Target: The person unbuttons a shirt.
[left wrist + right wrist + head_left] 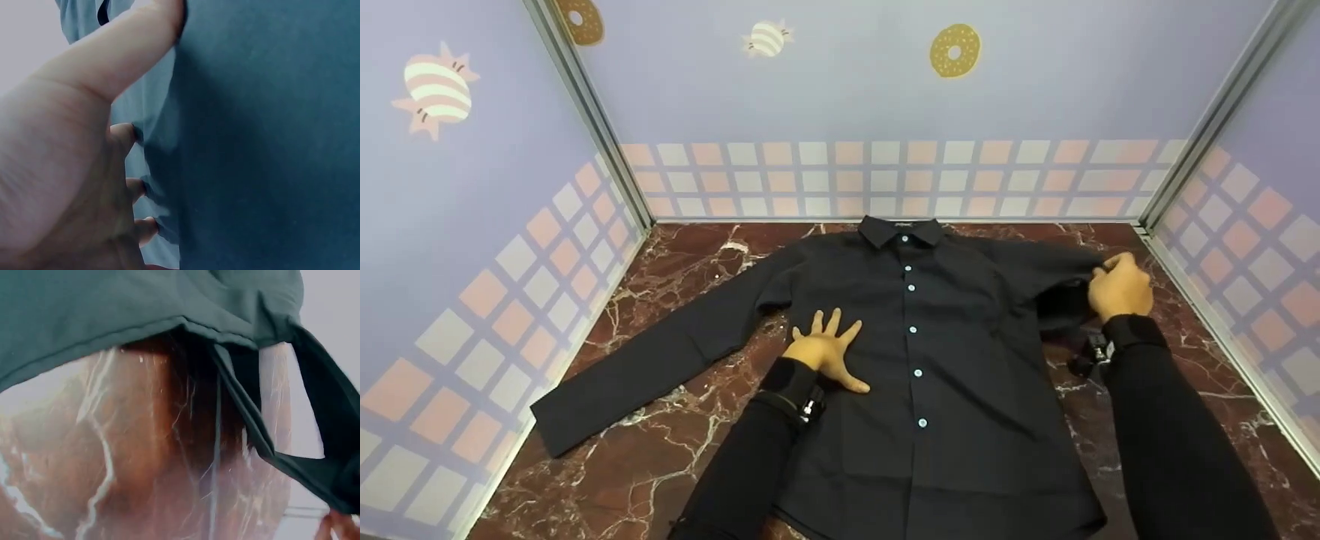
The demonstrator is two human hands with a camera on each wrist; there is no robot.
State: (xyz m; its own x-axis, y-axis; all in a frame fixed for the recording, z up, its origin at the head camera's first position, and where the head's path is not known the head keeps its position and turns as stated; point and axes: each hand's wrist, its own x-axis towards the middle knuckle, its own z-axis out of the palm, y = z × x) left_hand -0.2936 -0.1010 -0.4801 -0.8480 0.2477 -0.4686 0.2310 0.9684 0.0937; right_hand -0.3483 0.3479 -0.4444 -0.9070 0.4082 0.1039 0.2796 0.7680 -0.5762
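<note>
Head view: dark shirt (pixel 975 382) laid out, right side unsettled

It lies front up on the marbled worktop (pixel 637 484), its collar (pixel 885 234) close to the far wall (pixel 840 82). The front is closed along a row of pale buttons (pixel 913 330) and the body looks mostly smooth, so that part seems done. The left sleeve (pixel 652 367) seems done too, stretching flat toward the near left. What appears left is the right sleeve (pixel 1039 262): it is bent and bunched, and in the right wrist view its cloth hangs partly raised, with an open gap between the folds. The right hand (pixel 1121 287) has its fingers curled, its grip clamped on that sleeve at the far right. The left hand (pixel 823 351) has no grip on anything; its fingers are spread apart, resting on the left of the shirt front.
</note>
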